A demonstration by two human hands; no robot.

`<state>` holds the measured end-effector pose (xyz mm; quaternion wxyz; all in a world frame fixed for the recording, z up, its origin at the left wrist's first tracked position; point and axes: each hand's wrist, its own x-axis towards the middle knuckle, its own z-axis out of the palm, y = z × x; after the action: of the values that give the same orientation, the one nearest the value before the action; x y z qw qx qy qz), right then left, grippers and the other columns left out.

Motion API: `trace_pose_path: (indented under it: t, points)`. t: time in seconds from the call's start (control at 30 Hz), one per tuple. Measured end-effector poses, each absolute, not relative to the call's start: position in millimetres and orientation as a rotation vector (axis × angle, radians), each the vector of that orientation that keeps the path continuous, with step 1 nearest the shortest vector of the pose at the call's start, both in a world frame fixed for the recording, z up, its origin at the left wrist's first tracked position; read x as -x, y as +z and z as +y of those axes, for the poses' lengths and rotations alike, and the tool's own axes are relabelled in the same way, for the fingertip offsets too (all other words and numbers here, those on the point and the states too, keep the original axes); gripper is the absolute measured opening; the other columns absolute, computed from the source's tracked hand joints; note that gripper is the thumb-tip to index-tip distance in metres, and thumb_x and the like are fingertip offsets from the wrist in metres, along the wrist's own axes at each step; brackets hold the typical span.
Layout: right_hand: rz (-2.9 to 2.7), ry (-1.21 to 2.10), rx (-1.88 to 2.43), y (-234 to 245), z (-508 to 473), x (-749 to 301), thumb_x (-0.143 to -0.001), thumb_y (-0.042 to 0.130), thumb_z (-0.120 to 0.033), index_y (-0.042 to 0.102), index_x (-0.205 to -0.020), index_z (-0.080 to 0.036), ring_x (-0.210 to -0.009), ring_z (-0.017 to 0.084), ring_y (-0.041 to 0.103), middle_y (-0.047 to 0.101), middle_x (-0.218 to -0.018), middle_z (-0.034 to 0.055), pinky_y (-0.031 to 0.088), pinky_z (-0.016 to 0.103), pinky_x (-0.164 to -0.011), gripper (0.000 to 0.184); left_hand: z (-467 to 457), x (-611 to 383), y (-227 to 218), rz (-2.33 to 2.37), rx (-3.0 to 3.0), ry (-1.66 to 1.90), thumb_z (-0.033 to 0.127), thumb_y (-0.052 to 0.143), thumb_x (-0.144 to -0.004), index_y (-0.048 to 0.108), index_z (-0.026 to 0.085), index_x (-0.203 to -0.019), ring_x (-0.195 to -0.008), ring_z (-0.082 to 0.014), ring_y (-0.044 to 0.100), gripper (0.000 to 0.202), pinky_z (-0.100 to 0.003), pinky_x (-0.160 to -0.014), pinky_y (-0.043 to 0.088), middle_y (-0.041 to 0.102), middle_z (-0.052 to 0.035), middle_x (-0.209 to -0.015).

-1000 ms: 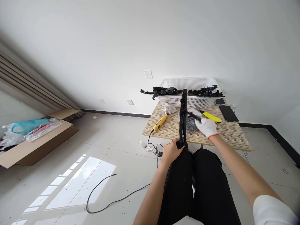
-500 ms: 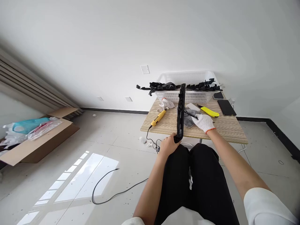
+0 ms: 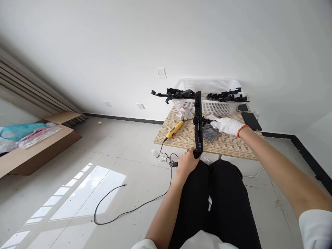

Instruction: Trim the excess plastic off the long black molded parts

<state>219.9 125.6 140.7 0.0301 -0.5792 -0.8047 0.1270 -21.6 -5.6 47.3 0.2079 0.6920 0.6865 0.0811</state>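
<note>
In front of the white basket (image 3: 218,108), the bare left hand (image 3: 187,162) is closed around the near end of a long black strip (image 3: 198,126), while closer to the basket the gloved right hand (image 3: 226,125) grips a dark tool (image 3: 206,120) against the strip. Black parts (image 3: 185,94) lie across the basket, jutting past its left side. The right hand now hides a yellow cutter visible half a second ago.

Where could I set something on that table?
Bare tabletop shows between the yellow tool and held black part, and right of the grey cloth, nearer than the gloved right hand. The back is crowded by the white basket.
</note>
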Motion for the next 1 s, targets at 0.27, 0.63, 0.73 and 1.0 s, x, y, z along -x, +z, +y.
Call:
trace_pose_path:
  t: [0.27,0.63,0.73,1.0]
  points:
    - [-2.512,-0.014,1.810,129.2,127.3,-214.1,-0.101,0.030,-0.069,0.055,-0.151,-0.030,-0.101,0.030,0.071,0.077,-0.116,0.0101,0.049,0.037,-0.081,0.068,-4.6,20.5,51.4,1.903,-1.937,0.165,0.045,0.059,-0.096,0.059,0.026,-0.134,-0.110,-0.0341,0.072,0.043,-0.038,-0.084,0.050,0.078,-0.0120,-0.109]
    - [-2.525,-0.056,2.040,141.3,134.5,-197.5,-0.095,0.041,-0.066,0.062,-0.145,-0.025,-0.107,0.036,0.072,0.077,-0.112,0.0183,0.052,0.044,-0.086,0.068,0.1,20.4,51.6,1.904,-1.965,0.187,0.043,0.059,-0.095,0.062,0.022,-0.130,-0.105,-0.0343,0.074,0.041,-0.038,-0.081,0.051,0.078,-0.0125,-0.108]
    - [-2.473,-0.072,2.103,131.1,134.9,-197.0,-0.093,0.045,-0.066,0.066,-0.140,-0.025,-0.106,0.038,0.072,0.077,-0.111,0.0197,0.053,0.045,-0.086,0.067,-1.7,19.7,51.4,1.907,-1.969,0.171,0.041,0.059,-0.095,0.060,0.023,-0.132,-0.104,-0.0343,0.073,0.041,-0.038,-0.081,0.050,0.078,-0.0122,-0.107]
    - [-2.567,-0.001,2.060,136.4,135.2,-206.0,-0.093,0.044,-0.051,0.066,-0.139,-0.022,-0.110,0.039,0.070,0.075,-0.119,0.0203,0.054,0.048,-0.088,0.058,-2.1,18.6,56.2,1.912,-1.972,0.131,0.035,0.057,-0.094,0.059,0.023,-0.135,-0.108,-0.0356,0.072,0.043,-0.040,-0.085,0.051,0.077,-0.0140,-0.111]
